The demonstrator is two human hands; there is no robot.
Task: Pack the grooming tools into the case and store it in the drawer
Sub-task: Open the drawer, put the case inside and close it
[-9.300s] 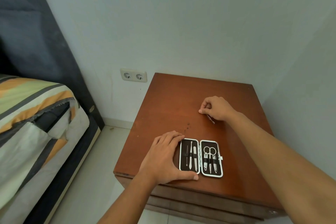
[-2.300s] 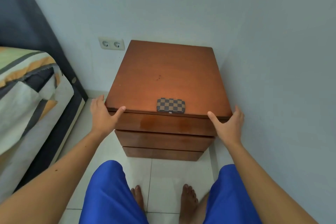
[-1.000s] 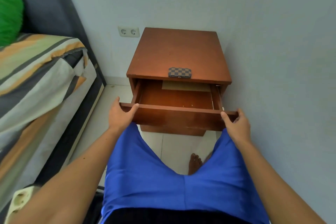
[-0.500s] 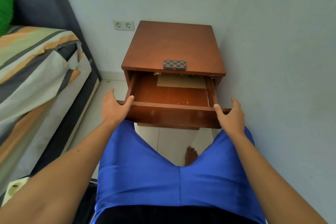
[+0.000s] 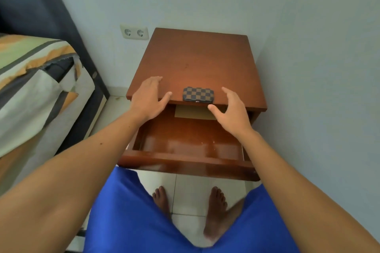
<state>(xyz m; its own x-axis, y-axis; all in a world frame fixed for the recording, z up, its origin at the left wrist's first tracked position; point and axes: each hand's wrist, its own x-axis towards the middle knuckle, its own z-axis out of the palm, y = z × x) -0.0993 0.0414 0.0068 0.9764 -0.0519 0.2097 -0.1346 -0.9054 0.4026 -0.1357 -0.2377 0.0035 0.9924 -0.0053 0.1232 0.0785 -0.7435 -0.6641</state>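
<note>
- The checkered case (image 5: 198,94) lies closed at the very front edge of the table (image 5: 197,59), directly above the open drawer (image 5: 185,150).
- Both hands hover with fingers spread and holding nothing: the left hand (image 5: 149,98) just left of the case, the right hand (image 5: 232,111) just right of it, over the drawer.
- A tan sheet (image 5: 193,112) lies at the drawer's back; the rest of its floor shows bare wood.
- The wall (image 5: 318,68) hugs the table's right side; a bed (image 5: 37,88) stands to the left, a double socket (image 5: 134,32) behind.

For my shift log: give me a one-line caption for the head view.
Both open hands, left hand and right hand, reach for the closed checkered case above the open drawer.
</note>
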